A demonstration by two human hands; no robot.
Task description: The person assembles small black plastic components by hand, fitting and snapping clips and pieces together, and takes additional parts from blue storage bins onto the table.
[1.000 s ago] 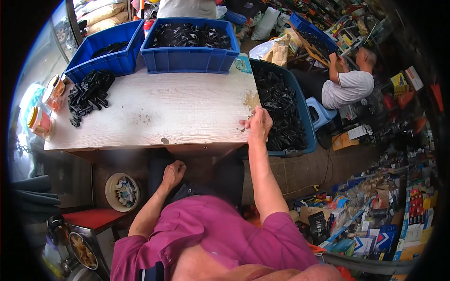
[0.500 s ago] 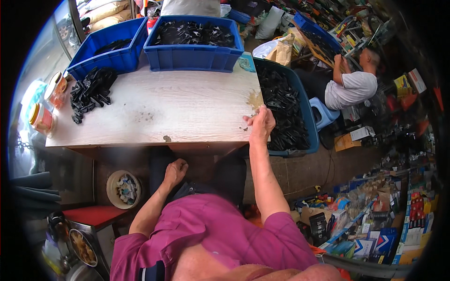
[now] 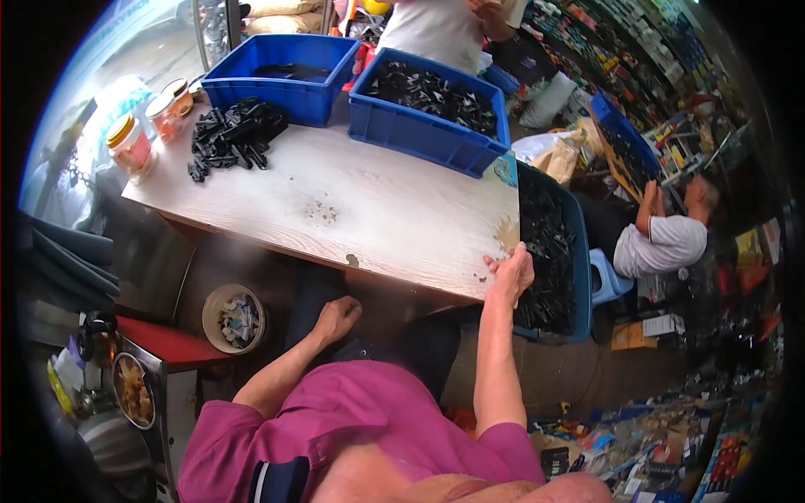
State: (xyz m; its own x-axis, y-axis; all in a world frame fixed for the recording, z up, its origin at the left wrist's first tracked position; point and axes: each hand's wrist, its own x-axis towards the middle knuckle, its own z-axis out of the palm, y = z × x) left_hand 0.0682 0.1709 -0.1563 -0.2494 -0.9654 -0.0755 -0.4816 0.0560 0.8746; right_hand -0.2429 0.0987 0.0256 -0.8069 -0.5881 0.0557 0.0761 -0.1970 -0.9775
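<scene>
My right hand [image 3: 513,272] rests on the right end of the wood-grain table [image 3: 402,201], beside a worn patch, with its fingers apart and nothing visible in them. My left hand [image 3: 338,318] lies on my lap below the table's near edge, fingers curled into a loose fist with no object showing. Just beyond the right hand stands a large dark teal tub [image 3: 580,251] filled with black plastic pieces [image 3: 549,226]. A heap of similar black pieces [image 3: 236,134] sits on the table's far left.
Two blue crates [image 3: 281,96] [image 3: 428,134] holding black pieces stand along the far edge. Jars [image 3: 130,151] line the left end. A bucket of scraps [image 3: 235,318] is on the floor. One person [image 3: 436,33] stands behind the crates; another [image 3: 662,243] sits at right.
The view has turned, so the table appears tilted and shifted right and down. A standing person in white now shows beyond the crates. Both my hands keep their places and poses.
</scene>
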